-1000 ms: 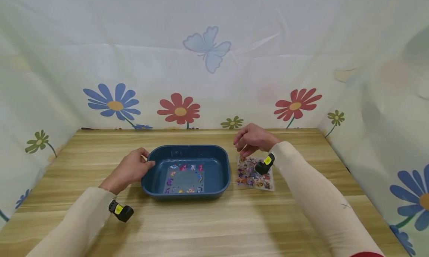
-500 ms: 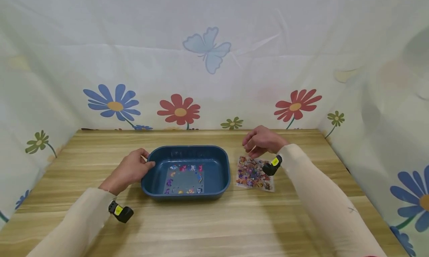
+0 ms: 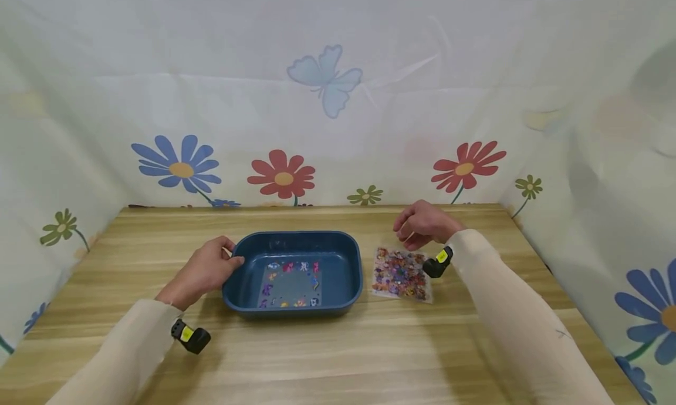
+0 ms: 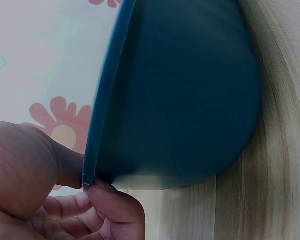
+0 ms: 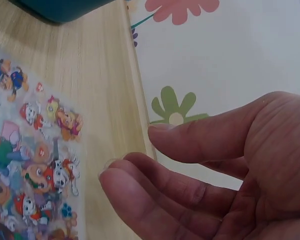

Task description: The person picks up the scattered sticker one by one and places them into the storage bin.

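My left hand (image 3: pixel 207 267) grips the left rim of a dark blue rectangular basin (image 3: pixel 342 279) with rounded corners. In the left wrist view the thumb and fingers pinch the basin's lip (image 4: pixel 97 115) from both sides. On the basin floor lies a clear sheet (image 3: pixel 290 284) with small cartoon pony stickers round its border. To the right of the basin, a see-through sticker sheet (image 3: pixel 400 276) covered in colourful cartoon puppies lies flat on the table. My right hand (image 3: pixel 426 224) hovers by that sheet's far edge, thumb and fingers loosely bent and apart, nothing between them.
The wood-grain table (image 3: pixel 317 358) runs up to a white cloth backdrop (image 3: pixel 401 123) printed with flowers and a butterfly. The cloth also hangs along both sides. Each wrist carries a small black camera (image 3: pixel 191 336) on a strap.
My right hand has drifted right and slightly nearer, uncovering more of the puppy sticker sheet. My left hand and the basin have stayed in place.
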A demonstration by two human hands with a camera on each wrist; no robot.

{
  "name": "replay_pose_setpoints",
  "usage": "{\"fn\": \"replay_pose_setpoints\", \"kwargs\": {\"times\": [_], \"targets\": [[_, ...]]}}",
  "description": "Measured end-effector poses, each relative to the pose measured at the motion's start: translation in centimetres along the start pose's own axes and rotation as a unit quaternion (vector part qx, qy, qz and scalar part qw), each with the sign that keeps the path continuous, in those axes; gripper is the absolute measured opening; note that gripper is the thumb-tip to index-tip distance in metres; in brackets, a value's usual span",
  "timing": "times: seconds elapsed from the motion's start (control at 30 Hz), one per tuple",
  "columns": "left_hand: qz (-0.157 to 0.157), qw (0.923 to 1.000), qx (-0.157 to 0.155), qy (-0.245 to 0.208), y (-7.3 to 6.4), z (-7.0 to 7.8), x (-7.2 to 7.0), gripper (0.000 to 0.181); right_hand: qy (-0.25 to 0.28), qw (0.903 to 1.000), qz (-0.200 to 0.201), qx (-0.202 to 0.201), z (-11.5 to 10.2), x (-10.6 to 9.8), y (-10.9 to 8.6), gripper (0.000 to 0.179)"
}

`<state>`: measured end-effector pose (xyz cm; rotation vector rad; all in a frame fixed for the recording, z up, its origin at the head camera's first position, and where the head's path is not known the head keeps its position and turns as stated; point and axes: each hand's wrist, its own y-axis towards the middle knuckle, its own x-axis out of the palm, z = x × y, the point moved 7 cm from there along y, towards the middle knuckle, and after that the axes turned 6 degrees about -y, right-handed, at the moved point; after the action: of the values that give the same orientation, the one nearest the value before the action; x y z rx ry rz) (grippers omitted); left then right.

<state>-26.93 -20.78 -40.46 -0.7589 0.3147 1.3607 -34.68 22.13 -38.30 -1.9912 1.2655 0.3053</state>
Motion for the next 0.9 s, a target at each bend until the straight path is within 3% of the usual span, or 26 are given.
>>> {"fn": "replay_pose_setpoints", "kwargs": {"times": [0.4, 0.9], "targets": [[0.001, 1.0, 0.004, -0.001, -0.1, 0.2, 0.0, 0.036, -0.058, 0.9979, 0.029, 0.007, 2.0, -0.7, -0.3, 0.028], [0.003, 1.0, 0.009, -0.002, -0.1, 0.0, 0.0, 0.036, -0.155, 0.9861, 0.057, 0.016, 3.7, -0.5, -0.2, 0.021]]}}
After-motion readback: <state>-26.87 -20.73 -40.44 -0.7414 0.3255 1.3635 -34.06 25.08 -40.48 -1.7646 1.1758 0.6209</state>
